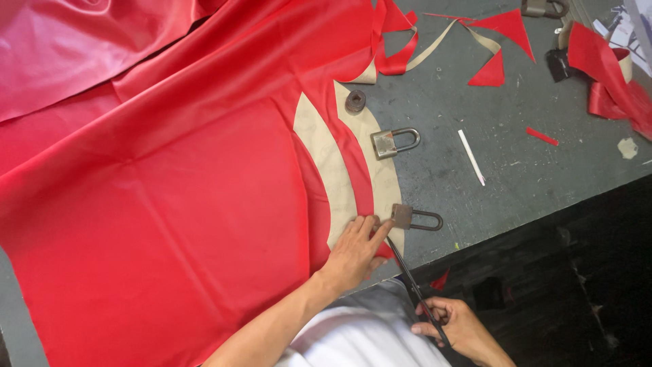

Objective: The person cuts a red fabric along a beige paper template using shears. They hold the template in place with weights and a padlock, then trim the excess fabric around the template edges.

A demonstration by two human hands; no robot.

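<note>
**While the blades are barely into the edge: cutting along the curved pattern**

Since I'm using the padlock nearest me [414, 217] as my reference for everything, here goes, from my body outward.

Closest to me, below that padlock and off the table edge, my right hand [456, 325] is curled shut around the handles of the scissors [411, 278]. Fingers are through the loops and tight, not spread at all. The blades run up toward the padlock and look nearly closed, though they're too thin to tell exactly.

Just left of the padlock, my left hand [354, 251] lies flat on the red fabric [170, 204], fingers [377, 234] stretched out and close together, pinning the cloth and the tan paper pattern [339, 177] right beside the blade tips. It isn't holding anything, just pressing down.

I'd say I'm at the very start of the cut, at the near edge of the cloth. My guess is the next bit needs the scissors to open and follow the tan curve, with the flat hand sliding ahead so nothing shifts.

Beyond the padlock, a second padlock [394, 142] sits on the pattern's edge, then a round weight [355, 101]. To the right of it lies a white chalk stick [471, 157], and farthest out, red scraps [506, 27] on the grey table [516, 183].
</note>
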